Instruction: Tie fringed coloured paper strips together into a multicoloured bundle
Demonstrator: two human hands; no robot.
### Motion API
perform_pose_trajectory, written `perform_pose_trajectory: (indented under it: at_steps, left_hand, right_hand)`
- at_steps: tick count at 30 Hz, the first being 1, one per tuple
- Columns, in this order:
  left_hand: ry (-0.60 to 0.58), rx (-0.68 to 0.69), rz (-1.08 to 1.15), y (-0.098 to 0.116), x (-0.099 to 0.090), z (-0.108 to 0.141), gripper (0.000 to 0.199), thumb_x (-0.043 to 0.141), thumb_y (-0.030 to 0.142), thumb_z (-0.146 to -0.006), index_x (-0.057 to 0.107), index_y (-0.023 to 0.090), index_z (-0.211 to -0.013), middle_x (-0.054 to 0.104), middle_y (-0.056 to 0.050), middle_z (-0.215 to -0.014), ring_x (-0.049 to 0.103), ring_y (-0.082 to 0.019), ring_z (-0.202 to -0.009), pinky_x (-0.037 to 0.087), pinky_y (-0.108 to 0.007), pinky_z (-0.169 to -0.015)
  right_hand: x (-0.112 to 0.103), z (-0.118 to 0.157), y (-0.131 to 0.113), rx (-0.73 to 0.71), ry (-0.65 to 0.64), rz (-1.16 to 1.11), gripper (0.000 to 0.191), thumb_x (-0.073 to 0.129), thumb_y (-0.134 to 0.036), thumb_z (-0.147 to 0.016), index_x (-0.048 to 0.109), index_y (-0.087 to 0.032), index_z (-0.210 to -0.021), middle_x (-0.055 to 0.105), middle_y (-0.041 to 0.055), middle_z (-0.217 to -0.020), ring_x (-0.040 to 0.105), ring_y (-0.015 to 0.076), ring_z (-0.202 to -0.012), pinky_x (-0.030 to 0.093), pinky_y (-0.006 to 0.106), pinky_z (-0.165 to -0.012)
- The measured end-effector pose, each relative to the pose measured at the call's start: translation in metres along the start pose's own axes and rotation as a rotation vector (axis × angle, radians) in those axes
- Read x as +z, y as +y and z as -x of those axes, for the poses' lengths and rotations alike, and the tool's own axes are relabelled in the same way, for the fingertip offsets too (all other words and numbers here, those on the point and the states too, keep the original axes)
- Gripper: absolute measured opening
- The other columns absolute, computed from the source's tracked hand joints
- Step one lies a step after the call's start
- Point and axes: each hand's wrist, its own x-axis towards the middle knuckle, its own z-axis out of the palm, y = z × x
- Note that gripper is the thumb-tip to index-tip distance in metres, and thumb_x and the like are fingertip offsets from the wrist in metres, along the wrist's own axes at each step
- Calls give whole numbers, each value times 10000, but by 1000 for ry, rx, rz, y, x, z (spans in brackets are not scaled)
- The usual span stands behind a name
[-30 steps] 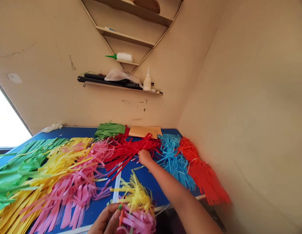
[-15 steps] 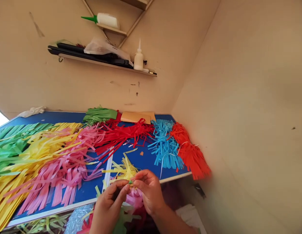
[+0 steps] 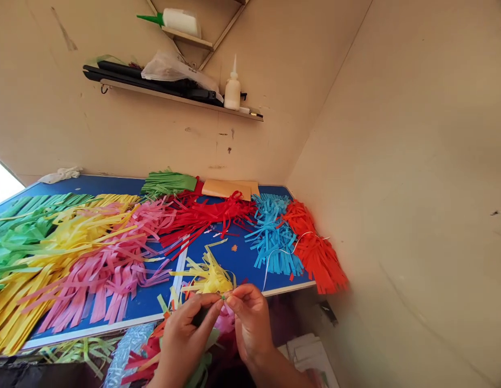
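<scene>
At the 6 o'clock edge of the surface [image 3: 246, 269], my 2 hands meet at a tiny green piece [image 3: 223, 297]. It lies at 2 o'clock from my left hand [image 3: 189, 324], at 10 o'clock from my right hand [image 3: 252, 320]; neither is clearly nearer. Each hand has thumb and fingertips pinched on it; long axis too small for me to read.

Materials: yellow tuft [image 3: 212, 277] at 11 o'clock from the piece, crinkled, papery flat strips; pink strips [image 3: 226, 322] just under it, curled, partly hidden. Farther out, red fringe [image 3: 218, 213] at 12 o'clock, tangled; blue fringe [image 3: 276, 237] at 1, short-cut; orange fringe [image 3: 320, 253] at 2, dense, with thin white string [image 3: 310, 234] across it.
</scene>
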Motion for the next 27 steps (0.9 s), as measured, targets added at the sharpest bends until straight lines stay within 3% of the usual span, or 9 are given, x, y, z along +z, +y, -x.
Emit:
perform_pose_trajectory:
  at_steps: [4,8,11,16,22,27]
  left_hand:
    - [-14,121,-50,2,2,-1,145,635,368,-859,732,271,-814,774,42,-753,730,-119,-662,567,-156,-621]
    - [-48,194,-129,4,2,-2,222,562,386,-907,740,262,-862,788,22,-806,747,-134,-719,581,-173,-663]
    - [-43,178,-179,6,0,-1,244,550,408,-909,738,269,-838,787,37,-771,745,-133,-663,576,-169,-612]
    - [-45,149,-187,9,-2,0,249,567,436,-896,735,276,-807,785,62,-743,736,-124,-618,552,-155,-542]
    - [-98,141,-160,17,-2,0,221,563,359,-876,698,258,-733,750,52,-665,690,-119,-541,520,-173,-507]
    - [-72,172,-228,21,4,2,239,534,325,-879,644,248,-680,709,45,-623,678,-127,-551,511,-194,-522]
  right_hand:
    - [-5,0,0,-58,-1,45,248,912,-265,-599,698,-198,-704,710,-1,-723,621,124,-658,495,233,-642]
    - [-13,0,-3,-113,-79,97,190,881,-251,-654,715,-211,-737,719,5,-766,653,151,-741,515,265,-723]
    - [-17,0,-3,-114,-144,110,167,863,-244,-681,722,-225,-769,711,-1,-788,646,155,-774,506,275,-758]
    - [-20,1,-3,-261,-171,262,83,794,-238,-770,720,-220,-804,664,2,-808,603,157,-818,474,287,-808]
    - [-22,3,-6,-256,-184,263,126,806,-242,-744,689,-217,-783,627,-5,-778,574,164,-795,463,299,-793]
    - [-18,3,-12,-226,-222,286,108,796,-230,-753,689,-220,-741,647,1,-751,592,173,-792,462,308,-811]
